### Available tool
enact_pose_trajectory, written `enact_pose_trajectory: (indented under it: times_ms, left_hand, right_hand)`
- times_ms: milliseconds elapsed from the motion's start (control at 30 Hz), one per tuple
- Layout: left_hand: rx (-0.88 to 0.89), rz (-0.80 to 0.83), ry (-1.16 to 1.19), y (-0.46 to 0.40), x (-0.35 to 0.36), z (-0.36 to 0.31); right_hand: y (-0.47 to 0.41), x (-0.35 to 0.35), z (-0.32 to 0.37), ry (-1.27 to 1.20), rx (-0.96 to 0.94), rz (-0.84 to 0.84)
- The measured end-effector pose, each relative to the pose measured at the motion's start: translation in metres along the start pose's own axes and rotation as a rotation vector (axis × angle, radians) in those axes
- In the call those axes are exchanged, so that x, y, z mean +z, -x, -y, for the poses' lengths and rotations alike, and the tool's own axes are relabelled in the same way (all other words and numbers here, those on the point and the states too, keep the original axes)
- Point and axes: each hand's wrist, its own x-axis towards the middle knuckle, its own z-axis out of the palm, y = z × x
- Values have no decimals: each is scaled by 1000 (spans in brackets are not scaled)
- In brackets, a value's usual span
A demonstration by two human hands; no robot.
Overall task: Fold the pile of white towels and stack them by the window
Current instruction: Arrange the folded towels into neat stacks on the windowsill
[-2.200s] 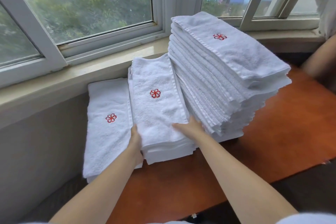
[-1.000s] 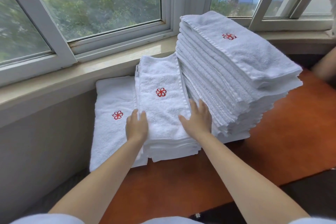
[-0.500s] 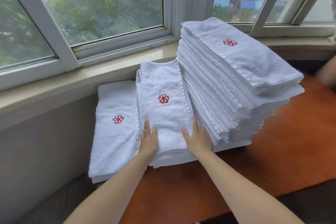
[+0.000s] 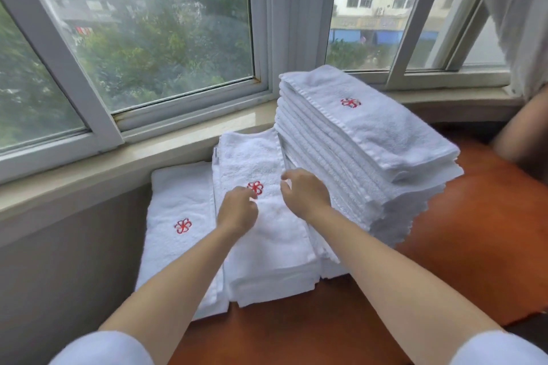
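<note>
Three stacks of folded white towels with red flower logos stand against the window sill. The low left stack holds few towels, the middle stack is a little higher, and the tall right stack leans toward the right. My left hand hovers over the middle stack beside its logo, fingers loosely curled and holding nothing. Just above the same towel's right edge is my right hand, its fingers also loosely curled and holding nothing.
The stacks sit on an orange-brown wooden table. Another person's arm reaches in at the right edge, below a white curtain. Window frames run behind the sill.
Both hands have lifted off the near end of the middle stack, where they pressed flat, and moved up toward its logo with fingers now curled.
</note>
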Motion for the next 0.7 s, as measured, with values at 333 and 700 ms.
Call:
enact_pose_trajectory:
  times_ms: [333, 700]
  left_hand:
    - [-186, 271, 849, -78, -30, -172]
    - [-412, -5, 893, -178, -9, -210]
  right_hand:
    - [-74, -159, -56, 37, 147, -292]
    - [-123, -190, -139, -300, 332, 129]
